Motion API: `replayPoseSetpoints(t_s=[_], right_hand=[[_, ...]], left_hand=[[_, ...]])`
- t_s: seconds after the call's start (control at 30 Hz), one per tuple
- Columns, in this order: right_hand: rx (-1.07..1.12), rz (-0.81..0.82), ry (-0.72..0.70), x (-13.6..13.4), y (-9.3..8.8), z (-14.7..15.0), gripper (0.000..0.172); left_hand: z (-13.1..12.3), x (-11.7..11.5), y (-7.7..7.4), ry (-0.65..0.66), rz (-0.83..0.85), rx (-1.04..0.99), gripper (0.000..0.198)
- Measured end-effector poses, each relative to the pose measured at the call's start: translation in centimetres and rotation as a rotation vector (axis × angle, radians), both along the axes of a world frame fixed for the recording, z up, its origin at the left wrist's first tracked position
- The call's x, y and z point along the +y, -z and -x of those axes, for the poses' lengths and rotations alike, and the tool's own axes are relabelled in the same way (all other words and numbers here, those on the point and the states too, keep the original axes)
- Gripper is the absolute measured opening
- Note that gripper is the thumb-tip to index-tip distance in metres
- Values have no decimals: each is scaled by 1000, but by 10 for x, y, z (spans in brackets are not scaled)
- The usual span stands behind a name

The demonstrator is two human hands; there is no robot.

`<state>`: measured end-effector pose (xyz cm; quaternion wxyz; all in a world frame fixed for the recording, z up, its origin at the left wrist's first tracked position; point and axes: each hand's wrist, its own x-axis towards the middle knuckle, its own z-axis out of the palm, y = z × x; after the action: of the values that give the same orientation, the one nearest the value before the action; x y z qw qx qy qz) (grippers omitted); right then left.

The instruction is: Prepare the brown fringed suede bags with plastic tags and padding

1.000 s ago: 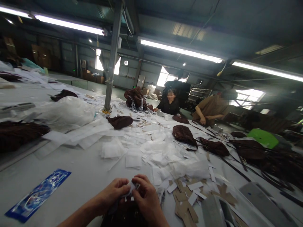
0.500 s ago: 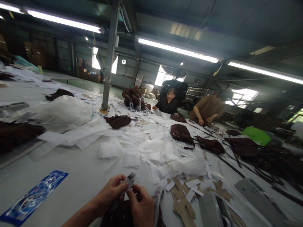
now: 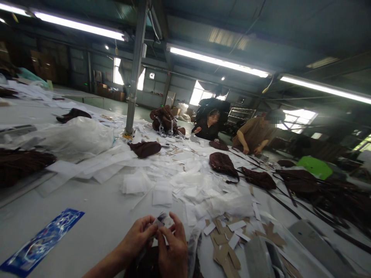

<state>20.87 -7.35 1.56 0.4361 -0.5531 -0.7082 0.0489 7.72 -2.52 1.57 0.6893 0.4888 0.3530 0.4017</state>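
Observation:
My left hand (image 3: pixel 138 236) and my right hand (image 3: pixel 174 243) meet at the bottom centre. Between their fingertips is a small greyish-white wrapped piece (image 3: pixel 161 219), its details too small to tell. Both hands are closed on it, the right one with its index finger raised. Under them lies a dark brown item (image 3: pixel 146 264), mostly hidden by the hands and the frame edge. A strip of white wrapping (image 3: pixel 194 247) stands just right of my right hand.
Cardboard pieces (image 3: pixel 224 247) and a grey tape dispenser (image 3: pixel 262 256) lie to the right. A blue packet (image 3: pixel 43 241) is at left. White sheets (image 3: pixel 162 193), brown bags (image 3: pixel 222 164) and a metal post (image 3: pixel 135 73) stand beyond. Two people work across the table.
My right index finger has lifted and straightened, while both hands stay together on the small piece. Across the table, one person's head has turned and a hand has risen.

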Motion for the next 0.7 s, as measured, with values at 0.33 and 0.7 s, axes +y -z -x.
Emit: replayPoseSetpoints(t_s=[0.33,0.7], right_hand=[[185,331,-330,17,-30,-32,39],[74,520,-382,25,-63,-33,41]], left_hand=[[6,4,-6,164,42,24,41],[15,4,-6,237,22,44,40]])
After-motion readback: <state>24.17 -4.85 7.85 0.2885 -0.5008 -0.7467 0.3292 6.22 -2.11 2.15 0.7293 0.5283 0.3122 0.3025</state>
